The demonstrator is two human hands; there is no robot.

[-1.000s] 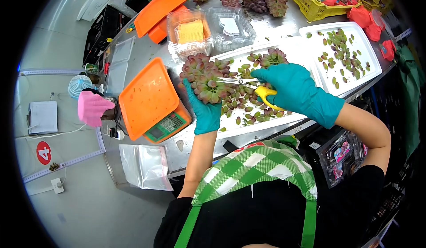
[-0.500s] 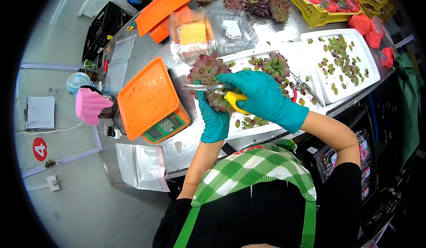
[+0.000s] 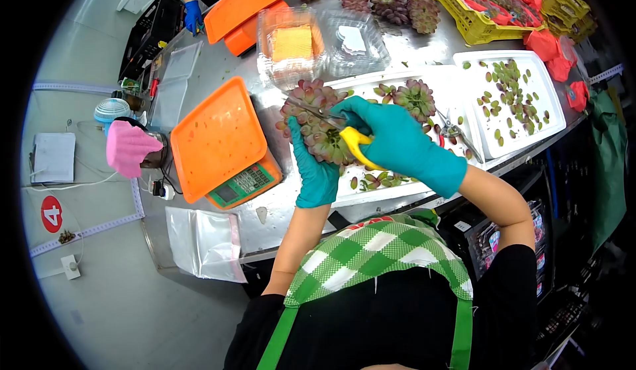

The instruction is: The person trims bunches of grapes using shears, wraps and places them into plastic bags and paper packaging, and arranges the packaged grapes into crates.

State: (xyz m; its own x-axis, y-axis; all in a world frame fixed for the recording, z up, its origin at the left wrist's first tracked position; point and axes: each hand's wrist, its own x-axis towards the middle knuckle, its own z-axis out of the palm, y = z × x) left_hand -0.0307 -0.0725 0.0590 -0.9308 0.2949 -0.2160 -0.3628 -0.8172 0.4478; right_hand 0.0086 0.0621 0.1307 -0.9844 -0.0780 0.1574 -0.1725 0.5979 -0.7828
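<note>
My left hand (image 3: 314, 179), in a teal glove, is closed around the underside of a reddish-green succulent (image 3: 326, 141) with crowded rosettes. In my right hand (image 3: 407, 146), gloved the same way, is a pair of yellow-handled scissors (image 3: 358, 147). Their blades lie across the plant, pointing up and left among its leaves. Beneath and right of my hands is a white tray (image 3: 445, 82) with another succulent (image 3: 415, 100), loose leaves and metal pruning shears (image 3: 453, 130). My fingers hide part of the scissors' handle.
An orange-topped scale (image 3: 218, 141) stands left of my hands, clear plastic containers (image 3: 289, 44) behind. A second white tray (image 3: 555, 105) holds scattered leaves at the right. Plastic bags (image 3: 204, 241) overhang the front edge. Another person's blue-gloved hand (image 3: 193, 17) is at the far left.
The scissors have turned from lying nearly level to slanting up and left, and their blades now sit in among the leaves. The other person's blue-gloved hand has moved down.
</note>
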